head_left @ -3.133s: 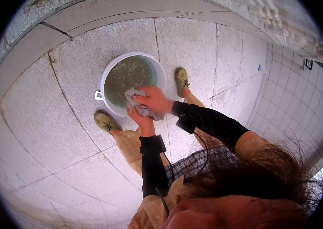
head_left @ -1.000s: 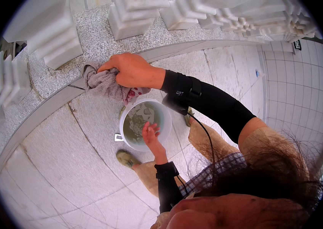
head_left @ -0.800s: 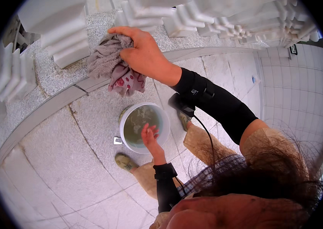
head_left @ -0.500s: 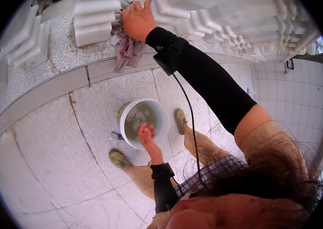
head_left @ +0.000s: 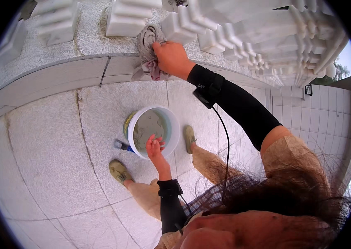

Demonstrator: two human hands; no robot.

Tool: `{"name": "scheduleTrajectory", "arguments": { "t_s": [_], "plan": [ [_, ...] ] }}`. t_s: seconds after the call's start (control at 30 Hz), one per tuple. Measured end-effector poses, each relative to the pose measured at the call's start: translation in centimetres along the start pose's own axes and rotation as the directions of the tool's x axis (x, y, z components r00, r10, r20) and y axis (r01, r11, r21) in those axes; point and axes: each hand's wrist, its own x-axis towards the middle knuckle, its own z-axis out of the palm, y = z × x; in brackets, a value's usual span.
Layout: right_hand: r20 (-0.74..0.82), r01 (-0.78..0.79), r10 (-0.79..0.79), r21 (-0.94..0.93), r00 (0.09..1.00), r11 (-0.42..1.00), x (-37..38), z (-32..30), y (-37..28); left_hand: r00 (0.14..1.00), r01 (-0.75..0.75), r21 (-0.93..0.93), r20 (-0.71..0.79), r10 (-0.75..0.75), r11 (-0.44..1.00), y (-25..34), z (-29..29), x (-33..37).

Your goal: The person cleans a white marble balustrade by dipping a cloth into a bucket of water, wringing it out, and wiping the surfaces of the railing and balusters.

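Note:
My right hand (head_left: pixel 172 59) grips a damp grey-pink rag (head_left: pixel 149 45) at the front edge of the stone ledge (head_left: pixel 90 45), between two white baluster bases. Part of the rag is bunched on the ledge and its lower end hangs over the front face. My left hand (head_left: pixel 155 148) is held above a white bucket (head_left: pixel 174 133) of murky water, fingers spread and slightly curled, holding nothing. Beside the bucket, on its left, lies a brush (head_left: pixel 122 145) with a blue handle.
White stepped stone balusters (head_left: pixel 129 18) line the ledge and run off to the right. Pale stone paving (head_left: pixel 51 153) lies below, with my shoes (head_left: pixel 119 171) on either side near the bucket. A black cable (head_left: pixel 228 145) hangs from my right wrist. A tiled wall (head_left: pixel 321 112) stands at right.
My right hand has drawn the rag back from between the balusters toward the ledge's front edge. The left hand stays over the bucket, with little movement.

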Motion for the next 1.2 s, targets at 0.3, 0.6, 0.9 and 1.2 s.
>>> {"name": "scheduleTrajectory", "arguments": {
  "t_s": [0.3, 0.6, 0.9, 1.2],
  "plan": [
    [-0.070, -0.095, 0.118, 0.269, 0.991, 0.958, 3.2, -1.8, -7.8, 0.998, -0.043, -0.017, 0.050, 0.044, 0.999, 1.4, 0.2, -0.4],
    [-0.562, 0.366, -0.252, 0.099, 0.788, 0.925, 6.8, -1.4, -11.6, 1.000, -0.005, 0.023, 0.002, 0.004, 1.000, -0.4, -0.6, -1.0],
    [-0.371, 0.370, -0.468, -0.306, 0.802, 0.877, 4.7, 2.0, -5.1, 0.998, 0.053, 0.067, 0.015, -0.054, 0.996, -2.4, -0.4, -0.6],
    [-0.196, 0.288, -0.348, -0.279, 0.917, 0.916, 2.3, 2.1, -1.0, 0.999, 0.053, 0.001, -0.004, -0.053, 0.999, -2.4, -0.8, -0.1]
  ]
}}
